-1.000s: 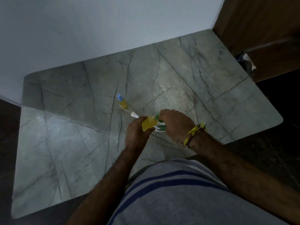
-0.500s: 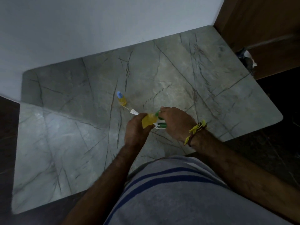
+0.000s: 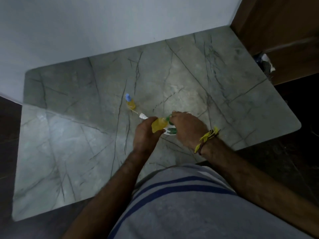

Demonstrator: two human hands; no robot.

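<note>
Left grip (image 3: 145, 133) is clenching around the yellow-filled body of a soap bottle (image 3: 159, 125), fingers curling over it from the lower left. Right grip (image 3: 188, 128) is grasping the same bottle at its other end, covering part of the white and green label. The bottle is sitting just right of frame centre, over the near part of the grey veined counter (image 3: 224, 100); whether it is touching the stone cannot be told.

Its long axis is running from lower right to upper left, lying close to flat. The white nozzle (image 3: 143, 116) is sticking out past the left grip and pointing to the upper left.

A small bottle (image 3: 130, 102) with a blue cap and yellow liquid is standing upright on the counter, near the nozzle and in line with it. A thin pale line is showing between the two; what it is cannot be told.

A yellow thread band (image 3: 208, 137) is hanging on the right wrist. A striped shirt (image 3: 189, 204) is filling the lower frame.
</note>
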